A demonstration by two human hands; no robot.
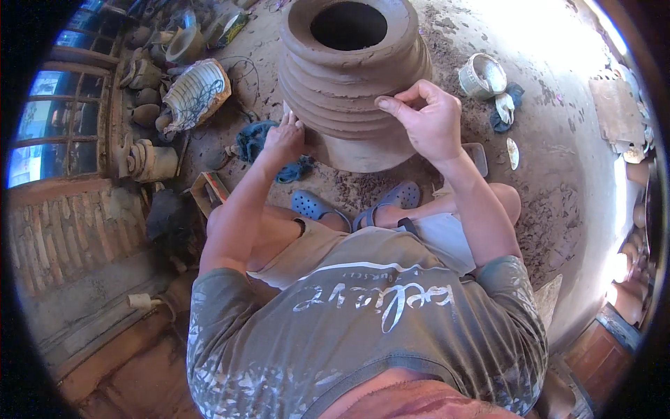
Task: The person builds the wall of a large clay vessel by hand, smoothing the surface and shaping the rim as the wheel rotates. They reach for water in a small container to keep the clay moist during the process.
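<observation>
A large wet clay pot (349,105) stands in front of me, with a wide round mouth and thick coiled ridges around its body. It rests on a paler, smooth round base (366,153). At the pot's lower left side is my left hand (285,138), its fingers stretched up against the clay and partly hidden. My right hand (434,120) is at the pot's right side, thumb and forefinger closed in a pinch by a ridge. Whatever lies between those fingertips is too small to make out.
A bucket (482,75) stands to the right beside a dark cloth (504,112). Blue cloth (255,142) lies left of the pot. Farther left are a ribbed curved piece (197,94) and several pots. Clay crumbs litter the floor around my blue clogs (317,207).
</observation>
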